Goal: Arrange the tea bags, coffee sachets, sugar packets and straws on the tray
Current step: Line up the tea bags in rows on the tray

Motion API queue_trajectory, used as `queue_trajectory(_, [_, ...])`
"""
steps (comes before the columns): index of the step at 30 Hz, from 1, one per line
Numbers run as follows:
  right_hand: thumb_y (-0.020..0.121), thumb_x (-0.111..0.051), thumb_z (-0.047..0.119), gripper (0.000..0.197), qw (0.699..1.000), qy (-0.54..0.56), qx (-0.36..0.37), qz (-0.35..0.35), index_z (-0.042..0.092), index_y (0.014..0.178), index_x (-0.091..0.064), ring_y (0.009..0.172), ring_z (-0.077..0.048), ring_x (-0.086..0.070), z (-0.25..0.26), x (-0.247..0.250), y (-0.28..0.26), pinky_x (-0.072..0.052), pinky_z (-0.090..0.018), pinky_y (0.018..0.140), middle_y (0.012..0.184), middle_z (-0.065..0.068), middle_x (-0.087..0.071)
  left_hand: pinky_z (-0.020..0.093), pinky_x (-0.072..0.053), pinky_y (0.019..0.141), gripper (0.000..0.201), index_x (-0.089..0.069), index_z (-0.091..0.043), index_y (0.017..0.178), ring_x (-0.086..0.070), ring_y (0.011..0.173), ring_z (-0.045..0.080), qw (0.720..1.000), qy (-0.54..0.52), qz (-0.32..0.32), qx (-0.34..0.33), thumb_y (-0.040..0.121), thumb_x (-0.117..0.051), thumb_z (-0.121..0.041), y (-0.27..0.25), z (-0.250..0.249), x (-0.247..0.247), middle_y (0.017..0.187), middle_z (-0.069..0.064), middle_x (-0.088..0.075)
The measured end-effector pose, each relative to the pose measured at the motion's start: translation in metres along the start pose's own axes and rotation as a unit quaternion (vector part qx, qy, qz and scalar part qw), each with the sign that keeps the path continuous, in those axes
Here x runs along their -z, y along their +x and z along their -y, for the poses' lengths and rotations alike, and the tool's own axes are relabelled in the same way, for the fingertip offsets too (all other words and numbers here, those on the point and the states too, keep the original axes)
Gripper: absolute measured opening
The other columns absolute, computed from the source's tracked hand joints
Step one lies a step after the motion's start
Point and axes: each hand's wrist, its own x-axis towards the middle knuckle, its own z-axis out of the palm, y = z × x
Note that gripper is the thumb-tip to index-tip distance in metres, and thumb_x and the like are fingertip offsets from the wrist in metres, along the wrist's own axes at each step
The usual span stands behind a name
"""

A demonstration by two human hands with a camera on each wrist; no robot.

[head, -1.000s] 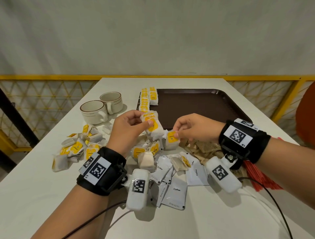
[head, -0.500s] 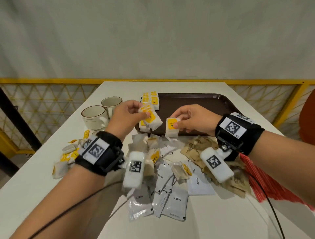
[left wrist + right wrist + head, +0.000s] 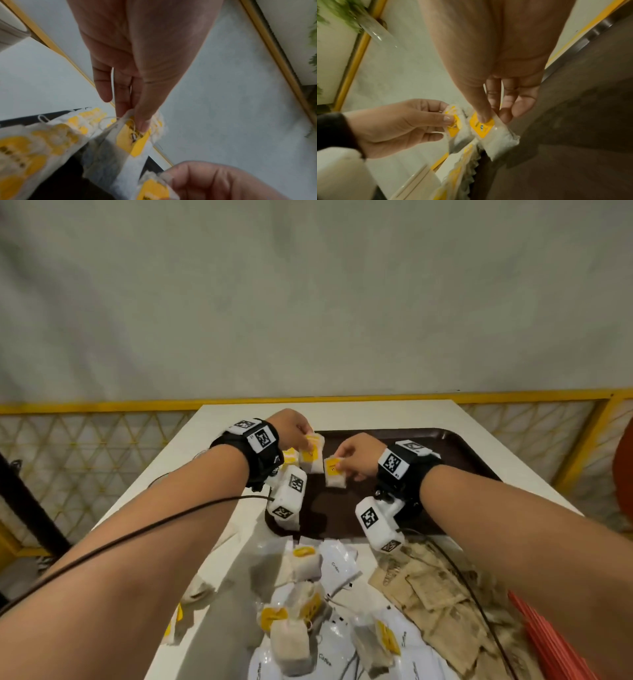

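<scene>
Near counter [image 3: 219, 559]: loose tea bags [image 3: 303, 565] with yellow tags lie on white coffee sachets [image 3: 337, 568]; their long axes point in mixed directions.
Right of pile: brown sugar packets [image 3: 431, 587] overlap in a flat heap; red straws [image 3: 551, 642] lie at the right edge, long axes running near to far.
Tray [image 3: 455, 457]: dark brown, beyond the pile, long axis across the counter.
Right hand [image 3: 356, 457]: over the tray's left part; thumb and fingers pinch the yellow tag end of a right tea bag [image 3: 334, 472]. The bag hangs tag end up and its long axis runs roughly near to far, the free end toward the person.
Left hand [image 3: 291, 428]: over the tray's left edge; thumb and fingertips pinch the tag end of a left tea bag [image 3: 311, 455], which hangs below the grip, free end toward the person.
Spacing: the two held bags are just beside each other, apart.
Tray row [image 3: 25, 148]: tea bags lie along the tray's left edge, below the left hand.
</scene>
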Motion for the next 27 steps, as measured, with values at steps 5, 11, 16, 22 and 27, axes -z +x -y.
queue_trajectory(5, [0.092, -0.060, 0.014, 0.016, 1.000, 0.015, -0.012, -0.002, 0.006, 0.104, -0.067, 0.071, -0.023, -0.061, 0.000, -0.007, 0.029, -0.054, -0.026, 0.057, 0.085, -0.012, -0.065, 0.022, -0.042, 0.064, 0.011, -0.062, -0.016, 0.093, -0.051, 0.070, 0.013, 0.995, -0.009, 0.099, -0.027, 0.084, -0.068, -0.012, 0.005, 0.007, 0.001, 0.074, -0.004, -0.057])
queue_trajectory(11, [0.091, -0.063, 0.014, 0.021, 0.997, 0.047, 0.026, 0.047, 0.001, 0.106, -0.067, 0.067, -0.019, -0.059, 0.012, -0.026, 0.046, -0.054, -0.024, 0.056, 0.091, -0.011, -0.063, 0.034, -0.048, 0.083, 0.018, -0.066, -0.010, 0.097, -0.056, 0.085, 0.018, 0.993, -0.007, 0.113, -0.021, 0.081, -0.073, -0.015, 0.011, 0.026, -0.017, 0.093, 0.005, -0.063])
queue_trajectory(16, [0.090, -0.060, 0.002, 0.017, 0.993, 0.108, 0.005, 0.038, 0.002, 0.107, -0.066, 0.070, -0.022, -0.063, 0.009, -0.022, 0.049, -0.056, -0.024, 0.059, 0.089, -0.010, -0.063, 0.035, -0.048, 0.092, 0.017, -0.065, -0.015, 0.096, -0.062, 0.099, 0.022, 0.994, -0.005, 0.105, -0.012, 0.081, -0.073, -0.018, 0.018, 0.030, -0.022, 0.105, 0.008, -0.068])
queue_trajectory(22, [0.092, -0.054, -0.005, 0.017, 0.989, 0.118, -0.036, 0.084, 0.004, 0.104, -0.062, 0.070, -0.015, -0.062, 0.000, -0.002, 0.038, -0.056, -0.024, 0.064, 0.085, -0.008, -0.064, 0.024, -0.046, 0.075, 0.013, -0.064, -0.024, 0.093, -0.056, 0.078, 0.009, 0.986, 0.000, 0.168, -0.017, 0.082, -0.072, -0.021, 0.023, 0.026, -0.016, 0.083, -0.008, -0.062])
queue_trajectory(27, [0.091, -0.053, -0.007, 0.014, 0.982, 0.123, -0.062, 0.128, 0.003, 0.096, -0.061, 0.074, -0.021, -0.065, 0.000, 0.000, 0.030, -0.056, -0.032, 0.075, 0.090, -0.015, -0.066, 0.026, -0.048, 0.085, 0.020, -0.069, -0.024, 0.095, -0.059, 0.087, 0.009, 0.992, 0.028, 0.119, -0.004, 0.077, -0.077, -0.024, 0.026, 0.030, -0.016, 0.089, -0.007, -0.064])
